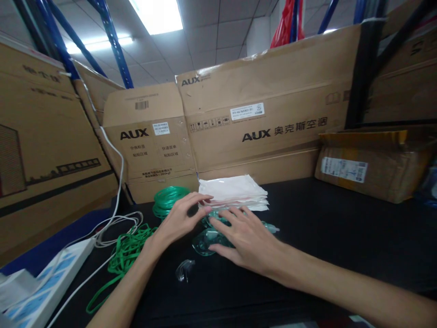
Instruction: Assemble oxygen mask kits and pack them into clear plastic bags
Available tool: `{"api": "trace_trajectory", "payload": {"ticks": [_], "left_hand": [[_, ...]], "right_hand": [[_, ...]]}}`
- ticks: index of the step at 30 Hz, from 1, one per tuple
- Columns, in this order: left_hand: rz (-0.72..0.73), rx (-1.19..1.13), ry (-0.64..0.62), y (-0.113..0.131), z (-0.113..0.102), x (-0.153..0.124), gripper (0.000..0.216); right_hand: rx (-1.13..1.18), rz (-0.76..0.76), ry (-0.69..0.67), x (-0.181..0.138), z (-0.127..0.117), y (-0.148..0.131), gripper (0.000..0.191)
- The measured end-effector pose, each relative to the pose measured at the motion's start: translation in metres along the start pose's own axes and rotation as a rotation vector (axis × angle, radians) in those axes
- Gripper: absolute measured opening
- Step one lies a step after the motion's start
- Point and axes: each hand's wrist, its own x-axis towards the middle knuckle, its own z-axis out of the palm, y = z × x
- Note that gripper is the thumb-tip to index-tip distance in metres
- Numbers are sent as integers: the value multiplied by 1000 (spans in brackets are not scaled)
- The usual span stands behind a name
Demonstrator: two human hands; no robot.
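Observation:
Clear green plastic masks [204, 240], which look like breathing masks, lie together on the black table top. Over them is my right hand [247, 234], palm down with its fingers spread; the fingertips seem to touch the plastic. A pale nozzle-like end [271, 227] sticks out on its far right side. My left hand [182, 216] hovers at the masks' left edge, thumb and forefinger apart with nothing seen between them. Its fingertips come close to a stack of white flat packets [235, 189]. Behind the left wrist stands a coil of clear green tubing [169, 197]. Both hands partly hide the masks.
Tangled green elastic straps [128, 253] lie left of my left forearm. Small clear or shiny strips [185, 270] rest in front. A white power strip [51, 282] with cables sits at left. Cardboard panels [218, 132] wall the back; an open carton [368, 168] stands at right.

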Motion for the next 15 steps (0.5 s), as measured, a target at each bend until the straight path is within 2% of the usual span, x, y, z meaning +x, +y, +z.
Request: {"api": "trace_trajectory", "payload": {"ticks": [4, 8, 12, 15], "left_hand": [[-42, -7, -156, 16, -9, -15, 36], [-228, 15, -302, 22, -9, -42, 57], [-357, -5, -341, 11, -5, -59, 44], [-346, 5, -321, 0, -8, -60, 34]], "right_hand": [[-43, 54, 19, -35, -27, 36, 39], [-34, 194, -81, -75, -30, 67, 45], [91, 254, -146, -88, -22, 68, 48], [195, 257, -113, -79, -18, 61, 46]]}}
